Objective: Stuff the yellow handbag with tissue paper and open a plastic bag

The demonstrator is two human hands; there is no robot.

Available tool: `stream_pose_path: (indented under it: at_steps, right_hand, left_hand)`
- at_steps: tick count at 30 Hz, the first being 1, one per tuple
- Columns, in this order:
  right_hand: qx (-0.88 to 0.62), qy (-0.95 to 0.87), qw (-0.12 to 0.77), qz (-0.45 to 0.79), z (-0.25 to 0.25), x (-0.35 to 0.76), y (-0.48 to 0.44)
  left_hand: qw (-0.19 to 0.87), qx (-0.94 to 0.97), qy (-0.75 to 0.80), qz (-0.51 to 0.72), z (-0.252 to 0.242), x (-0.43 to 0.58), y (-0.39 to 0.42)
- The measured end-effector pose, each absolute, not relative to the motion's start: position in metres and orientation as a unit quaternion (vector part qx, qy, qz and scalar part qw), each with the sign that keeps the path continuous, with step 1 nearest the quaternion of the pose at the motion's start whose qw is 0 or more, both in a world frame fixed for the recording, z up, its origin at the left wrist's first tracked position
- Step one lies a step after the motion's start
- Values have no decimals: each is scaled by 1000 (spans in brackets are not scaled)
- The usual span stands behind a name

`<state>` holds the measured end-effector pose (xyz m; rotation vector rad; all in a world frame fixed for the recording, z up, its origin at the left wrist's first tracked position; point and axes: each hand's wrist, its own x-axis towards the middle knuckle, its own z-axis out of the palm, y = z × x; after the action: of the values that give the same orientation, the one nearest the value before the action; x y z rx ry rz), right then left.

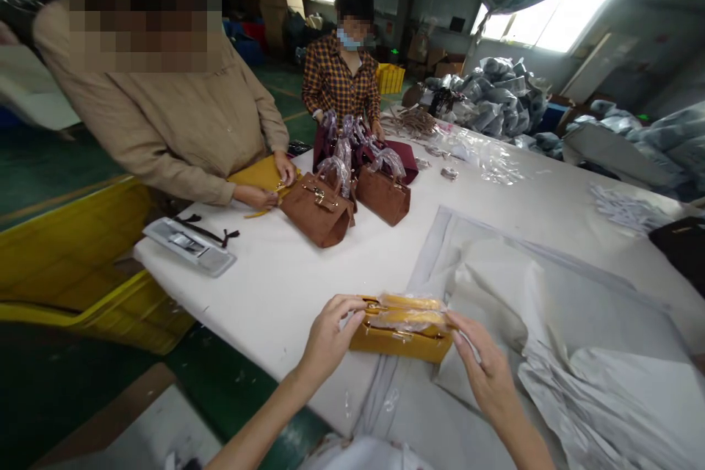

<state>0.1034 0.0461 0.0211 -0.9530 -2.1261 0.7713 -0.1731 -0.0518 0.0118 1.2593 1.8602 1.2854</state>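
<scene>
A small mustard-yellow handbag (400,345) stands on the white table close in front of me, its handles covered in clear plastic wrap (410,317). My left hand (329,334) pinches the bag's upper left corner between thumb and fingers. At the opposite upper corner, my right hand (480,358) grips the bag's edge the same way. Under and beside the bag lie pale sheets of wrapping material (496,294).
Brown handbags (316,213) and dark red ones (405,158) stand farther across the table (264,286). A co-worker in beige (181,117) handles a yellow piece (256,175); another wears a checked shirt (330,77). A yellow crate (110,308) borders the left side. Bagged goods (496,99) are heaped behind.
</scene>
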Motion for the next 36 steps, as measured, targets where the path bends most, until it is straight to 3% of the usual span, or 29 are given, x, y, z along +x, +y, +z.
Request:
stream_pose_path:
  at_steps: [11, 19, 25, 36]
  right_hand:
    - [-332, -835, 332, 286, 18, 88, 33]
    - [-327, -798, 379, 336, 45, 74, 41]
    - [-275, -833, 363, 315, 47, 68, 34]
    - [-351, -801, 130, 467, 48, 26, 46]
  left_hand:
    - [373, 423, 704, 432, 2, -171, -46]
    - [350, 458, 687, 443, 5, -169, -39]
    - [322, 538, 708, 325, 16, -173, -33]
    - [226, 613, 674, 344, 5, -167, -39]
